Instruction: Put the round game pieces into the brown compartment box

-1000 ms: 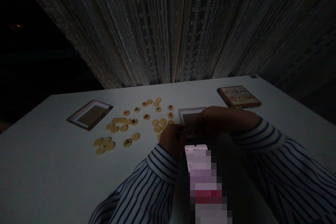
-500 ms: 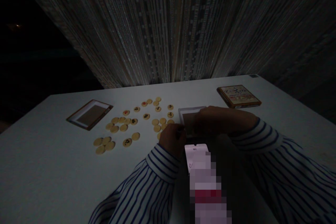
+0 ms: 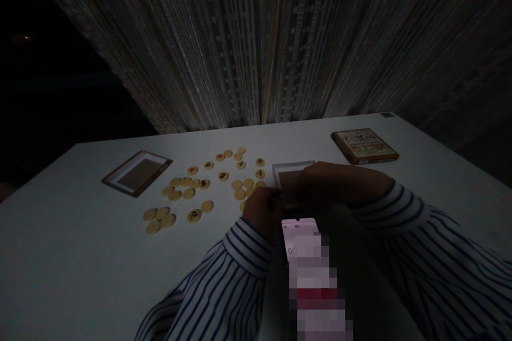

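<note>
Centre frame: my left hand (image 3: 262, 210) and right hand (image 3: 334, 181) stay clamped on the small tray (image 3: 294, 173); nothing has shifted

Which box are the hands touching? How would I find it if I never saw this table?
Start at the white table and find the scattered round tan discs. Just right of them sits a small white-rimmed tray with a brown inside, where the left hand and right hand meet. The similar tray lies far left, and the printed orange box lies far right, both untouched.

The shallow white tray (image 3: 288, 170) with its dark brown inside lies flat on the desk (image 3: 80, 256), under both my grips.
</note>
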Demonstrator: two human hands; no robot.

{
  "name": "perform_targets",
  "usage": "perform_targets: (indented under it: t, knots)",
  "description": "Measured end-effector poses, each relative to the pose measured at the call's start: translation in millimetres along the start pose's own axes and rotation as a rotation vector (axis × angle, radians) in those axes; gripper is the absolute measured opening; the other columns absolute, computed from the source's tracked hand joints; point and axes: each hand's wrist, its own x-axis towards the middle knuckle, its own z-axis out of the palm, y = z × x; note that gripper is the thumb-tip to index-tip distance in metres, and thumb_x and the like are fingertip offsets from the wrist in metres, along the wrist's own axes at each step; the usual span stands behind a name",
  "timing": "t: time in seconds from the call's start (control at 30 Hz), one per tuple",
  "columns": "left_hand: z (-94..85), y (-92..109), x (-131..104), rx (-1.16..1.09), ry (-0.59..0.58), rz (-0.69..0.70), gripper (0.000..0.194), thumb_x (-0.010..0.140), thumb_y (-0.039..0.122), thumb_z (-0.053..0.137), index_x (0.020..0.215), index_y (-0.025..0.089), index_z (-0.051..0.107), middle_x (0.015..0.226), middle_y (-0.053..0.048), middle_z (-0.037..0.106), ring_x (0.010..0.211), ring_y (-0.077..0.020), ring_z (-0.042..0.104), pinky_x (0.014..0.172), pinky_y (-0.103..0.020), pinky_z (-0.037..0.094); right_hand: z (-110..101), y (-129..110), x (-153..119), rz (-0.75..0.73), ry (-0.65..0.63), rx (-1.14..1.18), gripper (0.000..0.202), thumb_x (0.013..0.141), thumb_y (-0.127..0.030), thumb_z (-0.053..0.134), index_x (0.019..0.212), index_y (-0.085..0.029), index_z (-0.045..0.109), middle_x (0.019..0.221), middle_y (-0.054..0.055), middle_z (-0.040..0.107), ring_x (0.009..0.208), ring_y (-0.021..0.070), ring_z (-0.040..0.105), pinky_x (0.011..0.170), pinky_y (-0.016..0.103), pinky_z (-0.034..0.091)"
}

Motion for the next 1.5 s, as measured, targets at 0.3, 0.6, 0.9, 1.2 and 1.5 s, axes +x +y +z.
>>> perform_targets:
  t: [0.3,0.6,0.9,1.2,1.5]
  knots:
    - [0.9,-2,-1,0.002,0.008,0.012,0.019,0.076,0.018,0.057,0.092,0.015,0.067,0.085,-0.007,0.068,0.078,-0.0159,0.064,0.072,-0.031,0.051,3,3,1,-0.011,0.001,0.014,0.02,0.076,-0.014,0.049,0.075,-0.02,0.069,0.069,0.002,0.067,0.056,0.0117,0.055,0.056,0.026,0.039]
    - [-0.7,-1,-1,-0.011,-0.006,0.005,0.019,0.076,0.016,0.056,0.091,0.015,0.067,0.086,-0.007,0.068,0.077,-0.0151,0.063,0.072,-0.031,0.052,2,1,1,0.018,0.004,-0.048,0.02,0.076,-0.015,0.05,0.076,-0.02,0.069,0.07,0.003,0.068,0.054,0.0118,0.054,0.05,0.025,0.036]
    - [-0.9,4,-4,-0.067,0.088,-0.005,0.017,0.076,0.017,0.057,0.089,0.016,0.066,0.083,-0.005,0.068,0.072,-0.0139,0.062,0.069,-0.029,0.052,-8,-2,-4,0.1,-0.016,0.034,0.014,0.076,-0.025,0.055,0.082,-0.021,0.067,0.073,0.002,0.068,0.058,0.0119,0.057,0.052,0.023,0.037]
    - [-30.2,1,3,-0.119,0.27,0.027,0.016,0.075,0.018,0.057,0.087,0.017,0.067,0.081,-0.004,0.066,0.069,-0.0122,0.06,0.066,-0.026,0.05,-18,-14,-4,0.193,0.147,-0.215,0.022,0.077,-0.023,0.05,0.09,-0.021,0.068,0.082,0.006,0.068,0.072,0.0184,0.061,0.061,0.029,0.039]
    - [-75.2,-22,-2,0.017,0.248,0.077,0.017,0.076,0.022,0.055,0.089,0.017,0.065,0.077,-0.003,0.065,0.066,-0.0116,0.059,0.063,-0.024,0.049,-10,-40,-10,0.249,0.485,-0.186,0.023,0.082,-0.021,0.044,0.088,-0.019,0.066,0.086,0.008,0.068,0.082,0.0216,0.059,0.07,0.033,0.037]
